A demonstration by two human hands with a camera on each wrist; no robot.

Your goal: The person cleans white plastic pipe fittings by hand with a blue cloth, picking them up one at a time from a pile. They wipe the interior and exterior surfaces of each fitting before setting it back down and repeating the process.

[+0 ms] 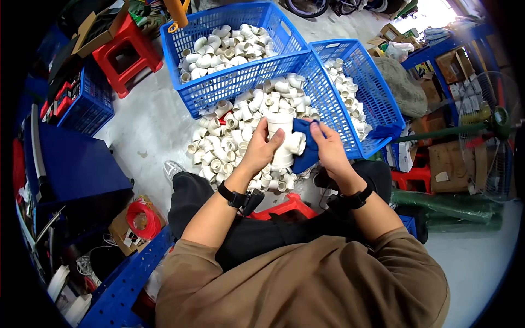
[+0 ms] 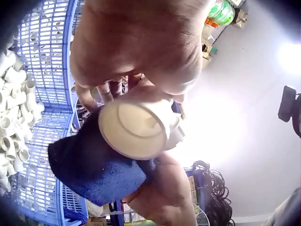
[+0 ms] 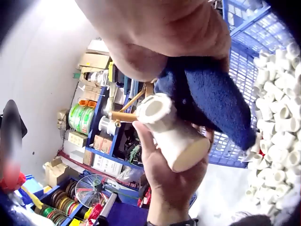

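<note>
A white plastic pipe tee [image 1: 282, 153] with a short side branch is held over the seated person's lap. My left hand [image 1: 259, 151] grips it from the left, thumb across its body. My right hand [image 1: 332, 153] pinches a dark blue cloth [image 1: 308, 148] close against the tee's right side. In the right wrist view the cloth [image 3: 216, 99] hangs behind the tee [image 3: 181, 146], whose side branch has a ribbed collar. One wide open end of the tee [image 2: 109, 141] faces the left wrist camera. The right fingertips are partly hidden by the cloth.
Loose white pipe elbows [image 1: 216, 145] lie heaped on the floor below the hands. Beyond stand two blue crates [image 1: 240, 76] [image 1: 377, 82] with more fittings. A red stool [image 1: 134, 54] is at the far left, and a standing fan [image 1: 486, 126] at the right.
</note>
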